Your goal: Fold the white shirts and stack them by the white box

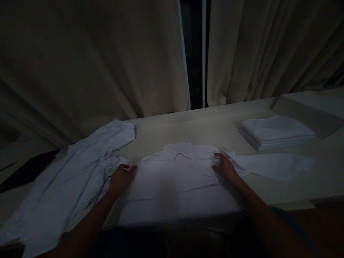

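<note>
A white collared shirt (172,179) lies in front of me, its lower part turned up in a flap with a straight edge just below the collar. My left hand (122,179) is at the left side of that flap, thumb and forefinger apart. At the opposite side, my right hand (226,168) touches the shirt by the shoulder, with a gap between its thumb and forefinger. One sleeve (276,165) stretches out to the right beyond it. Dim light obscures the other fingers.
A second white shirt (72,179) lies loosely spread at the left. Folded white garments (276,130) form a stack at the right back, beside a flat panel (309,111). Beige curtains (150,57) hang behind the pale table (193,129), parted around a dark gap.
</note>
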The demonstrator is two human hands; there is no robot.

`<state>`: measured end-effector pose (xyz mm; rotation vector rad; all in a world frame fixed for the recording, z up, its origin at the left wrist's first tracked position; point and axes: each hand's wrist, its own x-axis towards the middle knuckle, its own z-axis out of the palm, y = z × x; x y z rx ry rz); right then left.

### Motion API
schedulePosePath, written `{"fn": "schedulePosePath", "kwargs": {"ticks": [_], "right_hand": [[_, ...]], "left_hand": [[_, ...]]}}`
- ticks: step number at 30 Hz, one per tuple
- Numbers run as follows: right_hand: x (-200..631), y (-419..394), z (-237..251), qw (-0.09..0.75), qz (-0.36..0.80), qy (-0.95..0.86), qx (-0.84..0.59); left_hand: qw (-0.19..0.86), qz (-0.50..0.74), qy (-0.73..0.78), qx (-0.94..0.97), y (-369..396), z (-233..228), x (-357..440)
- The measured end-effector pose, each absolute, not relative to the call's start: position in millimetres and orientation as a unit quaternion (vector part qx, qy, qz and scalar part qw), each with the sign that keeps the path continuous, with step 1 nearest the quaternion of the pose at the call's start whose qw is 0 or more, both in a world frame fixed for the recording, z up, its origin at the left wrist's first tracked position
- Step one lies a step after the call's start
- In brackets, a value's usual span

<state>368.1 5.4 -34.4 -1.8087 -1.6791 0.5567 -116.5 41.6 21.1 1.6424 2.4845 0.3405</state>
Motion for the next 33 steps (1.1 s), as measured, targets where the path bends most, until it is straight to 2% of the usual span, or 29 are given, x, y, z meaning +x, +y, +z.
{"fn": "schedulePosePath", "kwargs": {"ticks": [6, 11, 13, 18, 23, 29, 33], "right_hand": [[364, -2, -31, 0.294, 0.171, -0.643, -0.686], [339, -14, -12, 0.300, -0.030, -0.701, -0.647], [312, -13, 2, 0.295, -0.056, -0.733, -0.611], [204, 21, 27, 0.194, 0.080, -0.854, -0.477], [117, 65, 11, 0.144, 0.150, -0.890, -0.405], [115, 89, -27, 0.100, 0.108, -0.904, -0.401], [131, 103, -28, 0.081, 0.093, -0.897, -0.423]], "left_hand": [[0.144, 0.085, 0.825, 0.539, -29, -5, -118], [0.129, 0.136, 0.825, 0.534, -38, -13, -103], [0.117, 0.165, 0.827, 0.524, -35, -17, -96], [0.116, 0.218, 0.819, 0.519, -36, -21, -92], [0.142, 0.187, 0.829, 0.508, -46, -20, -107], [0.166, 0.181, 0.817, 0.521, -40, -21, -113], [0.156, 0.197, 0.817, 0.519, -28, -17, -101]]}}
